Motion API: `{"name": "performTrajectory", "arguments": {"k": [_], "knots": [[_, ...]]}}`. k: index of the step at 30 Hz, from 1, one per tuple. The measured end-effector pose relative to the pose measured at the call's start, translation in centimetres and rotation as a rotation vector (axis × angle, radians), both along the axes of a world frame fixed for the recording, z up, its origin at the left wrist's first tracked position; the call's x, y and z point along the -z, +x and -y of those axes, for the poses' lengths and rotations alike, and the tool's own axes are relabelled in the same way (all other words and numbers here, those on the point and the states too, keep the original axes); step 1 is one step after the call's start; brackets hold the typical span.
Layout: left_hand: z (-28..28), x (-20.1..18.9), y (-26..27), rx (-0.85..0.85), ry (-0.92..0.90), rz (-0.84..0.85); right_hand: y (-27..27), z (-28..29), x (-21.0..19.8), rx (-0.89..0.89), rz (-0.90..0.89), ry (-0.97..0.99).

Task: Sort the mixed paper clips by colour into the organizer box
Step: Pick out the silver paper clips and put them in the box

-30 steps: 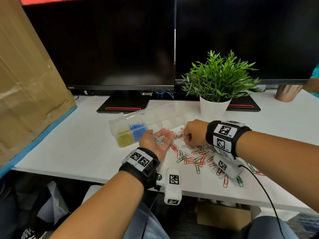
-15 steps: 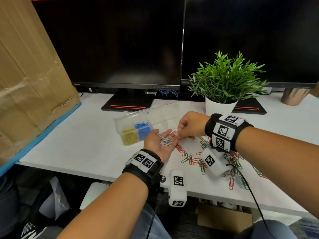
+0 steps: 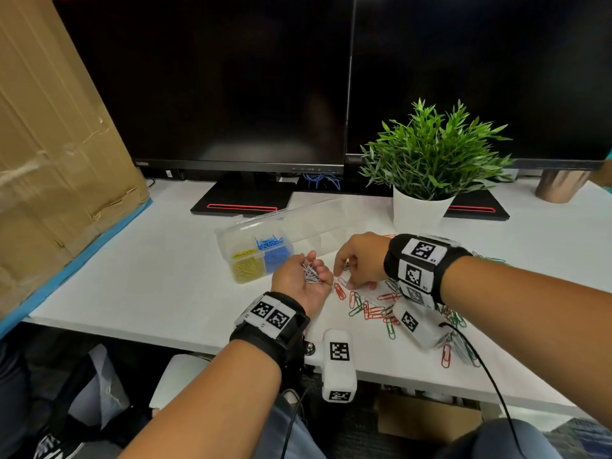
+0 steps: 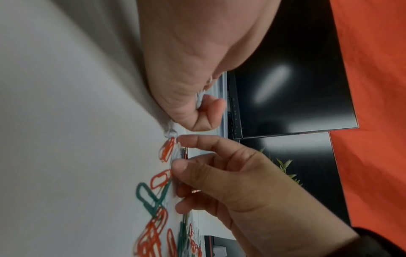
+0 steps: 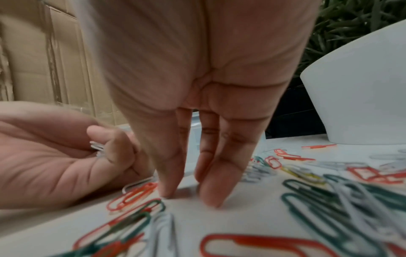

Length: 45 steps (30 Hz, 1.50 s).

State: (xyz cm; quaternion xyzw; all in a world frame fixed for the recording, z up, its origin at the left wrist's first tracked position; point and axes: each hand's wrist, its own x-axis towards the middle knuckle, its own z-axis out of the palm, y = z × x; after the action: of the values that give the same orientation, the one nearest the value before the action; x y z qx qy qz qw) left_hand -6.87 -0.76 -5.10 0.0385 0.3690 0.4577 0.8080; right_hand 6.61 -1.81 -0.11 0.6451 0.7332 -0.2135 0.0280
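My left hand [image 3: 298, 279] lies palm up at the table edge, fingers curled around a small bunch of white paper clips [image 3: 311, 273]. The right wrist view shows the thumb over these white clips [image 5: 96, 147]. My right hand [image 3: 357, 260] points down just right of it. Its fingertips [image 5: 167, 191] touch the table at the left end of the mixed pile [image 3: 374, 309] of red, green and white clips. A white clip [image 4: 178, 149] lies between its thumb and index finger. The clear organizer box [image 3: 231, 236] stands behind my left hand, with yellow clips [image 3: 246, 266] and blue clips [image 3: 275, 255] in separate compartments.
A potted plant [image 3: 427, 160] in a white pot stands behind the pile. Two dark monitors [image 3: 231, 94] fill the back. A cardboard box [image 3: 49, 160] leans at the left. A copper cup [image 3: 559, 185] is at the far right. A cable [image 3: 480, 359] trails from my right wrist.
My right hand has left my left palm and dropped back onto the table at the pile's edge. My left hand stays palm up with the white clips.
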Motion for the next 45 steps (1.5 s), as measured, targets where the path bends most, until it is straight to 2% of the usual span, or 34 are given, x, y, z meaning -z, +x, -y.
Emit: {"name": "performTrajectory", "arguments": {"k": [3,6,9,14,16,18,20,22,24,28,32,38,42,45], "knots": [[0.2,-0.1,0.0,-0.012,0.006,0.010,-0.1,0.0,0.0,-0.061,0.055,0.025],[0.5,-0.2,-0.1,-0.019,0.021,0.015,0.2,0.1,0.4,-0.036,0.045,-0.001],[0.6,-0.4,-0.1,-0.025,0.024,0.035,0.7,0.0,0.2,0.053,-0.092,-0.017],[0.7,-0.6,0.0,-0.011,0.054,0.055,0.8,-1.3,-1.7,0.182,-0.392,0.123],[0.6,-0.4,-0.1,-0.005,0.059,0.100,0.1,-1.6,-2.2,0.185,-0.536,0.102],[0.5,-0.2,-0.1,-0.009,0.047,0.158,-0.6,-1.8,-2.2,0.154,-0.604,0.075],[0.3,-0.1,-0.2,-0.022,0.026,0.130,-1.1,-2.0,-1.9,0.135,-0.494,0.148],[0.3,0.1,-0.3,-0.049,0.004,0.082,-1.2,-2.0,-1.7,0.068,-0.206,0.278],[0.4,0.3,-0.3,-0.051,0.006,0.071,-1.2,-1.7,-1.1,-0.019,0.003,0.281],[0.0,0.6,-0.5,-0.047,0.007,0.063,-1.6,-0.8,0.0,-0.173,0.081,0.088],[0.1,0.4,-0.5,-0.058,0.021,0.067,-1.5,-1.0,0.7,-0.236,0.143,0.158],[0.6,0.1,-0.3,-0.097,0.048,0.097,0.3,-1.2,0.8,-0.103,0.124,0.189],[0.7,-0.1,-0.2,-0.090,0.054,0.109,0.7,-1.6,-0.6,0.042,-0.133,0.347],[0.8,-0.3,-0.1,-0.080,0.040,0.137,-0.2,-1.2,-1.4,0.036,-0.301,0.319]]}}
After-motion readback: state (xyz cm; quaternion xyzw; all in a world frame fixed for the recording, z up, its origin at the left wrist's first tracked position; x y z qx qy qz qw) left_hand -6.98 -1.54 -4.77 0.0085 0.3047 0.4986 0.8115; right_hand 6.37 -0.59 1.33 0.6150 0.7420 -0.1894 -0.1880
